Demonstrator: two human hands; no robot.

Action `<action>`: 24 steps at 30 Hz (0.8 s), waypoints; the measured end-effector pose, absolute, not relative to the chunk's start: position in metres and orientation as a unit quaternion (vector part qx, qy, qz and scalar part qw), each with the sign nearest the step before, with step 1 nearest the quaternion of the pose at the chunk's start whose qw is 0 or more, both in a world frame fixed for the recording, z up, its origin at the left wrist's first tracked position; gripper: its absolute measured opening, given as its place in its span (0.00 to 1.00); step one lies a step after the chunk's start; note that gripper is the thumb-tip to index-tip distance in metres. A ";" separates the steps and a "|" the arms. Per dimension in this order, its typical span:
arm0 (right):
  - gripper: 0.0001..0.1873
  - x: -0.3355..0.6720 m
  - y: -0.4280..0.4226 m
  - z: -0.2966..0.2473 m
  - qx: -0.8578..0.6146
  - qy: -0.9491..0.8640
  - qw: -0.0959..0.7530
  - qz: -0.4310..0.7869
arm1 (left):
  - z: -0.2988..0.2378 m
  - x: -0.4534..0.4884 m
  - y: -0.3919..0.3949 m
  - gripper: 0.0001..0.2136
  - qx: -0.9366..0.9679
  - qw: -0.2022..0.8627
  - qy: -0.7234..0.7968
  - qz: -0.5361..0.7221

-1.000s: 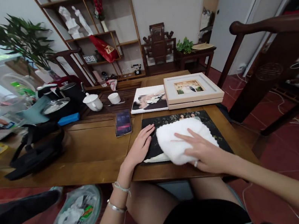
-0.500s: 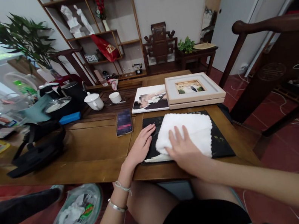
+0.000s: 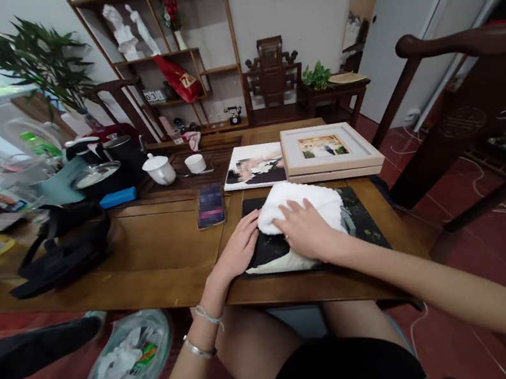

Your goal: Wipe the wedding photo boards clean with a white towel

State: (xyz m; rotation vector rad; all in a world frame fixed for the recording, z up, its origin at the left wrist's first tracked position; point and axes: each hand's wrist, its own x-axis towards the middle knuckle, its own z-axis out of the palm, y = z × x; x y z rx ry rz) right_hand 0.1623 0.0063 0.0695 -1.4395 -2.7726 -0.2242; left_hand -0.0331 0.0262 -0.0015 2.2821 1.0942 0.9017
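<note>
A dark photo panel (image 3: 369, 222) lies flat at the table's front edge, with a pale, dress-like shape along its lower side. On it rests a white fluffy cloth (image 3: 323, 197), bunched over the upper part. My right hand (image 3: 306, 227) presses into this cloth with bent fingers and grips it. My left hand (image 3: 239, 247) lies flat with its fingers stretched out at the panel's left edge, the fingertips beside the cloth. Part of the picture is hidden under the cloth and my right hand.
Behind the panel lie a photo print (image 3: 244, 177) and light wooden picture frames (image 3: 364, 155). A phone (image 3: 210, 206) is to their left. Further left are a white lidded cup (image 3: 160, 169), a blue block (image 3: 117, 198) and a black strapped object (image 3: 64, 253). A lined trash bin (image 3: 162, 340) stands below.
My right hand has pushed the white cloth away from me and slightly left, bunching it and uncovering the panel's lower part. My left hand has stayed nearly still.
</note>
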 end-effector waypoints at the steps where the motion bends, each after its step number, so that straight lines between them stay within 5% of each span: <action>1: 0.19 0.165 0.014 0.070 -0.460 -0.885 0.010 -0.073 | -0.002 -0.033 0.027 0.18 0.827 0.222 0.400 0.327; 14: 0.12 0.154 -0.080 0.056 -0.335 -0.938 0.044 -0.077 | 0.005 -0.032 0.024 0.19 0.829 0.236 0.396 0.317; 24: 0.14 0.182 0.042 0.091 -0.398 -0.908 0.099 0.084 | 0.001 -0.033 0.025 0.18 0.828 0.220 0.406 0.317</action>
